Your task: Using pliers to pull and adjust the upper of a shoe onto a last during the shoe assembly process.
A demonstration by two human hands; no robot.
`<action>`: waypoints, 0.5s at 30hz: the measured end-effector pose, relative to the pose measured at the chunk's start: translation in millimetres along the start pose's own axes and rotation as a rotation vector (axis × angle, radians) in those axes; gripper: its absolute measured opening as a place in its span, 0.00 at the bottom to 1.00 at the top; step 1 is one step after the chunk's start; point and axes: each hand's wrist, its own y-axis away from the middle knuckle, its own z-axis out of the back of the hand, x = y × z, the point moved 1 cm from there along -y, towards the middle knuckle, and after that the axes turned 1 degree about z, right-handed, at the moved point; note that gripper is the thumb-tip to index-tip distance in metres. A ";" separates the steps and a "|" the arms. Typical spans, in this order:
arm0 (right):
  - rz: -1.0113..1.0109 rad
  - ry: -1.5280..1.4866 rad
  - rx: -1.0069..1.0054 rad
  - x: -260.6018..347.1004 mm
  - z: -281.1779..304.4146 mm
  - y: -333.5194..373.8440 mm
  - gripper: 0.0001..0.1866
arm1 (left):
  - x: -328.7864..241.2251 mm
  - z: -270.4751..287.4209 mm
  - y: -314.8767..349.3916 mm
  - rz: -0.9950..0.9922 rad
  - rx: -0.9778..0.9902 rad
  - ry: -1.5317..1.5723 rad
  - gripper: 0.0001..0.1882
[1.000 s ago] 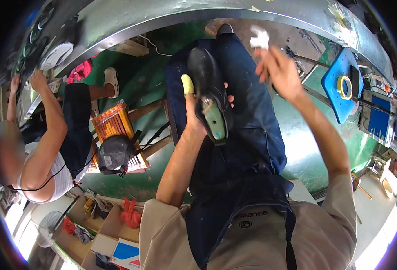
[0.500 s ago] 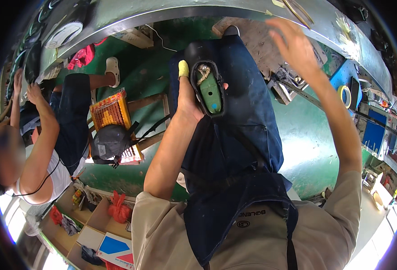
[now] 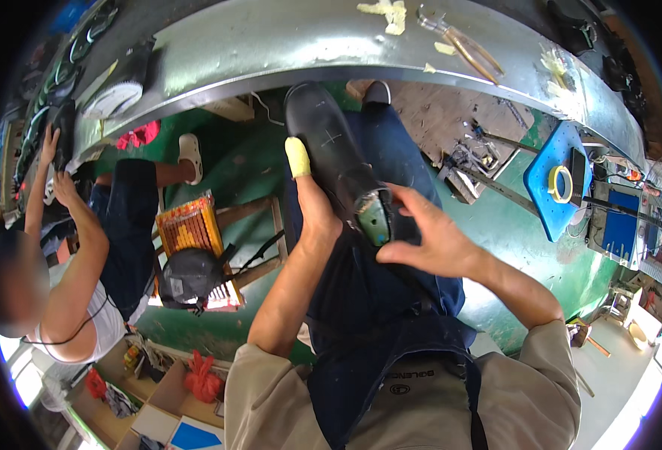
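A black leather shoe (image 3: pixel 323 131) with a green last (image 3: pixel 374 221) inside lies tilted above my lap, toe pointing away. A pale cross mark shows on its upper. My left hand (image 3: pixel 316 202) holds the shoe from the left side, its thumb wrapped in a yellow cover; the other fingers are hidden beneath. At the heel end is my right hand (image 3: pixel 436 236), thumb and forefinger curved around opposite sides of the shoe's opening. Beneath the shoe is my dark blue apron (image 3: pixel 353 292).
A metal bench (image 3: pixel 271 45) runs across the front, bearing pincers (image 3: pixel 462 45) and yellowish scraps (image 3: pixel 387 13). A blue stool (image 3: pixel 548 184) with a tape roll (image 3: pixel 560 184) stands at right. Another person (image 3: pixel 76 262) works at left, near a bead-covered chair (image 3: pixel 192 225) holding a black bag (image 3: pixel 188 274).
My right hand has come down from near the bench to the shoe's heel. The shoe has turned so its upper shows, toe away from me. The view has shifted toward the bench.
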 end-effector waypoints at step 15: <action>-0.275 -0.514 -0.825 -11.4 156.8 -60.2 0.53 | -91.0 -75.9 -37.7 -0.476 0.269 -0.582 0.20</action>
